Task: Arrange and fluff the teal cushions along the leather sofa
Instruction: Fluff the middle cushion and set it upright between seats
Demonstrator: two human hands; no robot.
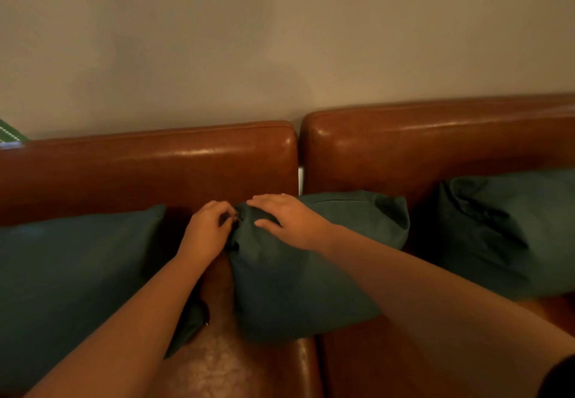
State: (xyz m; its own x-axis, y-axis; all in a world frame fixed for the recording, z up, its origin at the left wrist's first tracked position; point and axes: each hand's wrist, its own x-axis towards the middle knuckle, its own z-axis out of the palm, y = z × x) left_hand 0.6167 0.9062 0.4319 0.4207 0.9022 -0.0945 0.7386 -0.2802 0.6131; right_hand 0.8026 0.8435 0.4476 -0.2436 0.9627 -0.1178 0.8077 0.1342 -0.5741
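Observation:
Three teal cushions lean against the back of a brown leather sofa [155, 167]. The middle cushion [295, 279] straddles the gap between the two back sections. My left hand [207, 232] pinches its upper left corner, where a small metal zip pull shows. My right hand [291, 220] lies flat on the top of the same cushion, fingers spread and pointing left. The left cushion [71, 279] stands upright beside my left forearm. The right cushion [504, 232] is crumpled and runs off the right edge of the view.
A bare beige wall rises behind the sofa. A strip of worn leather seat [217, 363] shows between the left and middle cushions. A green patterned object [9, 136] peeks in at the far left, behind the sofa back.

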